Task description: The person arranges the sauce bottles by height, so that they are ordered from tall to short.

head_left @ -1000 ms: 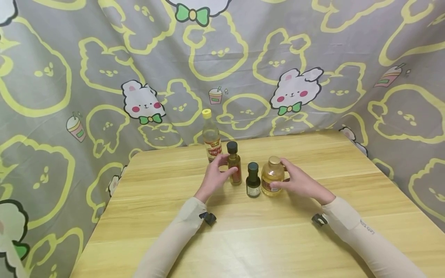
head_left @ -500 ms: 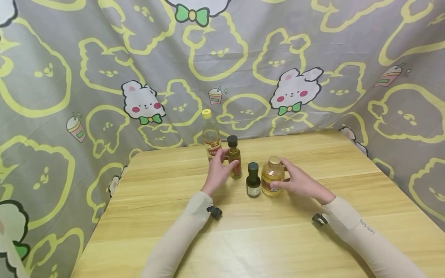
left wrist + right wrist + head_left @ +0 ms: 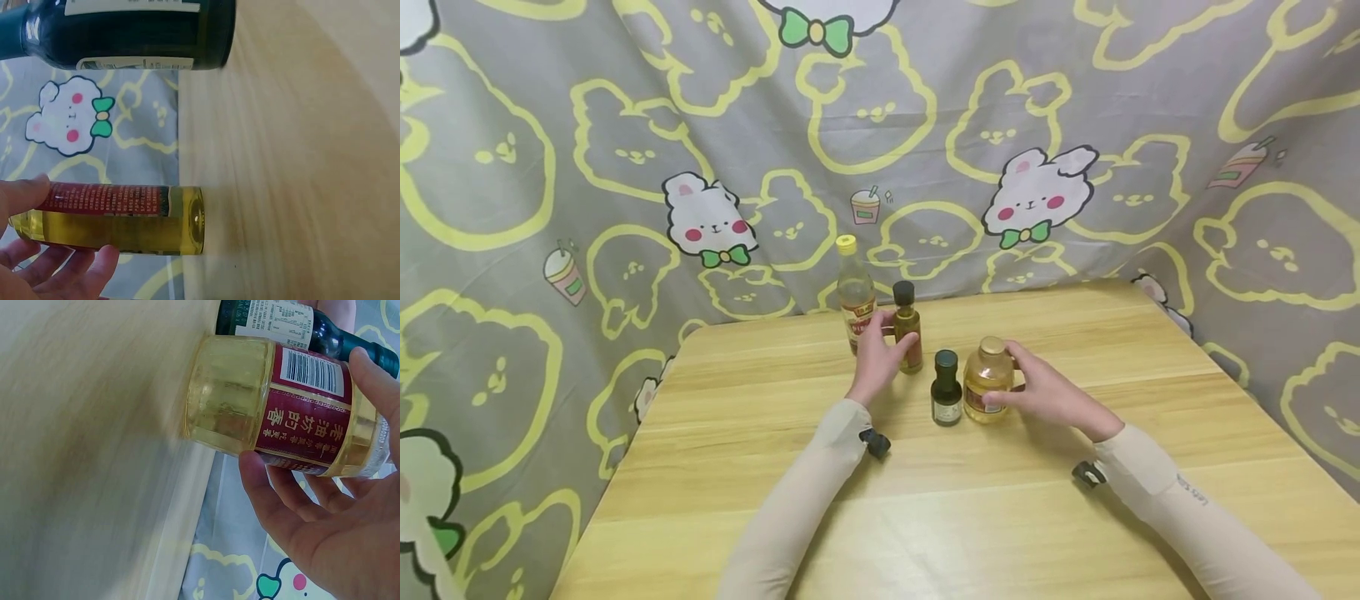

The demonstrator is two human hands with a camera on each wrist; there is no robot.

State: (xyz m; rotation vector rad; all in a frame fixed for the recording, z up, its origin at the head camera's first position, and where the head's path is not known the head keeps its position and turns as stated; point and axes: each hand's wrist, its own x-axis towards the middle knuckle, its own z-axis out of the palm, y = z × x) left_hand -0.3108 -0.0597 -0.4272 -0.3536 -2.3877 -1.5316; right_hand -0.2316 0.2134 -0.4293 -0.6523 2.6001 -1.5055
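My left hand (image 3: 880,358) grips a slim bottle of yellow oil (image 3: 907,329) with a black cap. Its red label and glass base (image 3: 197,222) show in the left wrist view; whether that base touches the table I cannot tell. My right hand (image 3: 1052,392) holds a squat, clear oil bottle (image 3: 988,375), thumb on one side and fingers on the other, as the right wrist view shows its dark red label (image 3: 306,412). Between the two hands stands a small dark green bottle (image 3: 947,392), close beside the squat one. Both held bottles look upright.
A tall bottle with a yellow cap (image 3: 846,244) stands behind my left hand, which partly hides its lower half. The wooden table (image 3: 970,517) ends at a patterned cloth (image 3: 925,125) hanging behind it and along the sides.
My left hand has moved away from me and slightly right, carrying the slim oil bottle from beside the dark bottle toward the back. The right hand and the other bottles have stayed put.
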